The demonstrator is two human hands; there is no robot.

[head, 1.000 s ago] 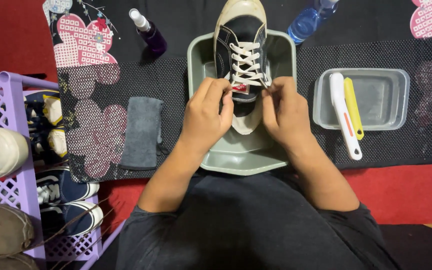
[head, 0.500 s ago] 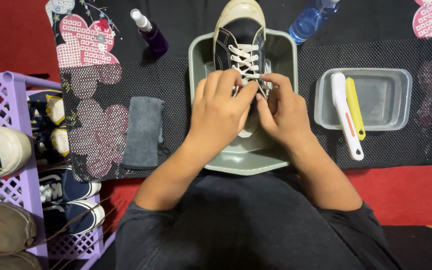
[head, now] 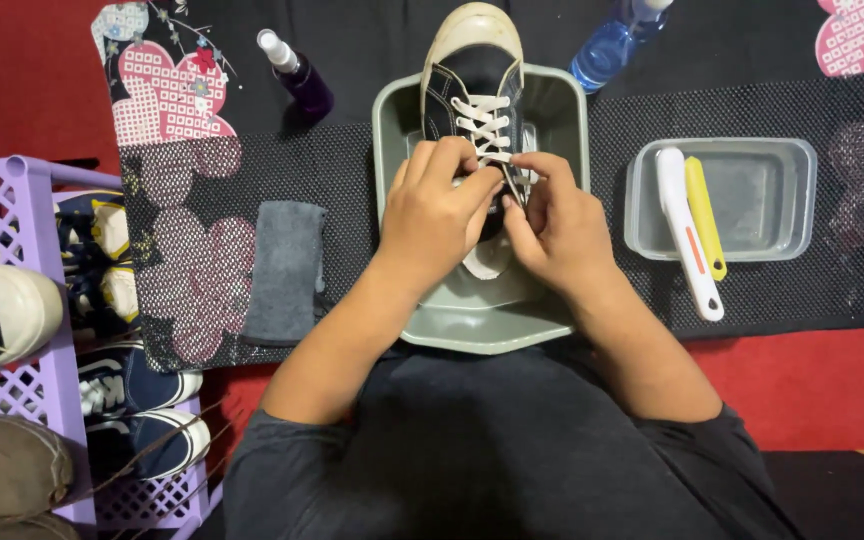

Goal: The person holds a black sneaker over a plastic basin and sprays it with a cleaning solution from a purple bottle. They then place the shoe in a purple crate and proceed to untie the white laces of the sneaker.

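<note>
A black sneaker (head: 457, 85) with a white toe cap and white laces (head: 482, 118) lies in a grey basin (head: 552, 110), toe pointing away from me. My left hand (head: 434, 215) rests on the shoe's tongue area and pinches the lace. My right hand (head: 560, 228) sits beside it, fingertips gripping the lace near the middle eyelets. Both hands cover the shoe's rear half.
A purple spray bottle (head: 297, 75) and a blue spray bottle (head: 607, 45) stand at the back. A grey cloth (head: 284, 270) lies left of the basin. A grey tray (head: 762, 195) on the right holds a white brush (head: 687, 235) and a yellow brush (head: 704, 215). A purple crate (head: 22, 340) with several shoes stands at the left.
Both hands have crept up the shoe, from near the tongue label to the middle of the lacing. The sneaker has stayed in the basin.
</note>
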